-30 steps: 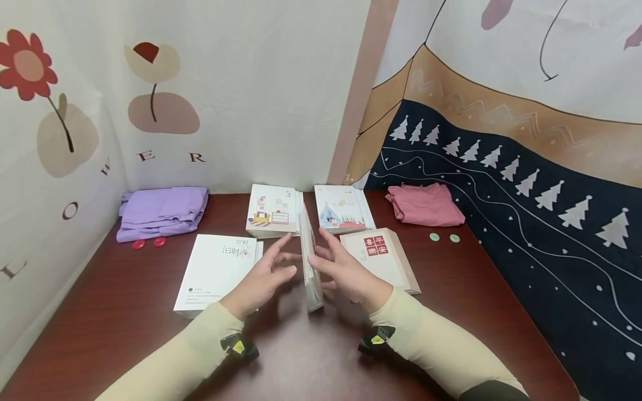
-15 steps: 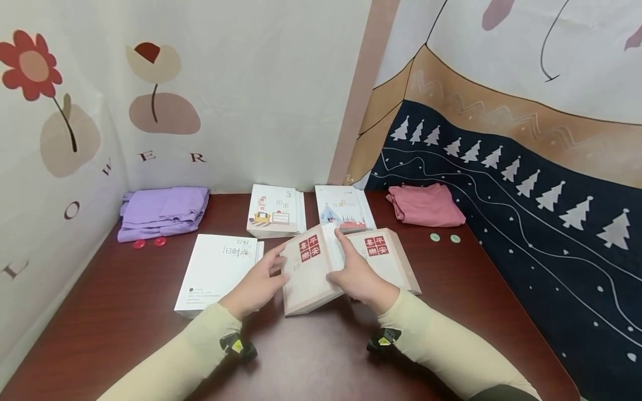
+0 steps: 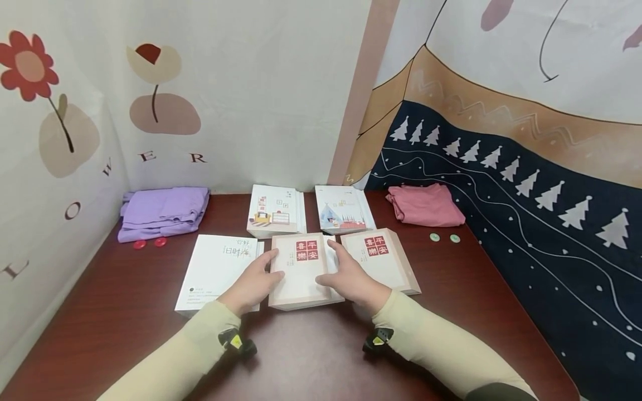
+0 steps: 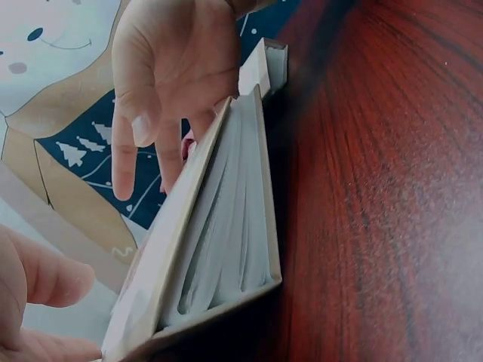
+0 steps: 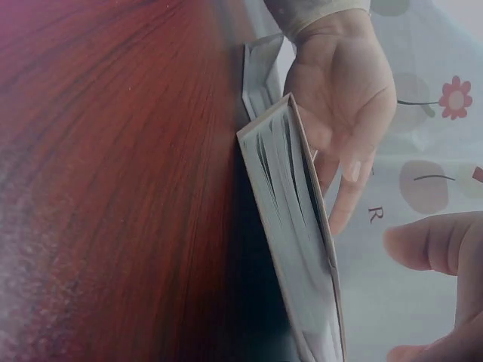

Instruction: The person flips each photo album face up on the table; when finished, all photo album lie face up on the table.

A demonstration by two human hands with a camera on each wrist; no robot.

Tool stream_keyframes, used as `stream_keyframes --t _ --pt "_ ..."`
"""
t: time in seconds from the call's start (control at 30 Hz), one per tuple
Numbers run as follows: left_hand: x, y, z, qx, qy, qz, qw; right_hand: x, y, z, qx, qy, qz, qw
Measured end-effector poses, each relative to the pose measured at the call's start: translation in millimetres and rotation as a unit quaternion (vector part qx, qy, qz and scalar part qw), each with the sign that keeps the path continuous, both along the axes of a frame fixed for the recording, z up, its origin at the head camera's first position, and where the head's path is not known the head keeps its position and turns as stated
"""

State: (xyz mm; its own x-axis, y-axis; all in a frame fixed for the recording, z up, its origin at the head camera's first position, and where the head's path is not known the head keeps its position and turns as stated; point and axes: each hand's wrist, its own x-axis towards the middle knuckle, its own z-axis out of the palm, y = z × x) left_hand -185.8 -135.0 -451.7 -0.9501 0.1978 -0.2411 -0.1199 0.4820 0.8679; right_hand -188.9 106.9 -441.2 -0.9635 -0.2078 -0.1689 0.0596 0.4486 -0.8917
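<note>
A beige photo album (image 3: 297, 275) with four red squares on its cover lies nearly level at the table's middle, its page edges facing the person. My left hand (image 3: 253, 283) is at its left side, thumb and fingertips right at the cover's edge. On the opposite side my right hand (image 3: 357, 278) has its thumb over the right edge. Both wrist views show the fingers extended and spread around the album rather than curled on it. A white album (image 3: 213, 275) lies to the left, partly behind my left hand. A matching beige album (image 3: 388, 267) lies to the right.
Two illustrated white albums (image 3: 273, 211) (image 3: 343, 211) lie behind, near the wall. At the back left is a folded purple cloth (image 3: 163, 211) beside red buttons (image 3: 159, 241). A folded pink cloth (image 3: 426, 205) and green buttons (image 3: 434, 238) are at the back right.
The beige album first stood on edge between the hands. It has tipped to the left, cover up, then turned straight and come down between the left and right albums.
</note>
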Motion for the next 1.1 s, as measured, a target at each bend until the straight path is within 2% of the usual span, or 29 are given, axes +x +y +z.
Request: stream_keyframes --t 0.37,0.5,0.63,0.73,0.87,1.0,1.1 --pt "-0.5 -1.4 7.3 -0.017 0.000 -0.006 0.9998 -6.3 -0.2 -0.4 -0.017 0.000 0.005 1.000" --pt "-1.8 -0.7 11.6 -0.014 0.017 0.003 0.9997 -8.0 10.3 3.3 -0.026 0.002 0.003 1.000" --pt "-3.9 2.6 17.9 -0.014 0.058 0.022 0.9980 -10.8 28.7 10.2 -0.019 0.018 0.007 1.000" --pt "-4.7 10.6 20.5 -0.009 0.088 0.021 0.9958 -14.1 47.1 17.6 0.006 0.028 0.015 0.999" --pt "-4.4 28.6 20.1 0.021 0.098 -0.005 0.9949 -19.9 74.6 25.5 0.059 0.051 0.028 0.997" --pt "-4.1 49.8 17.2 0.064 0.079 -0.029 0.9944 -24.6 100.4 28.6 0.102 0.052 0.021 0.993" --pt "-5.0 65.7 15.3 0.094 0.056 -0.042 0.9932 -26.1 115.8 28.3 0.132 0.033 0.010 0.991"
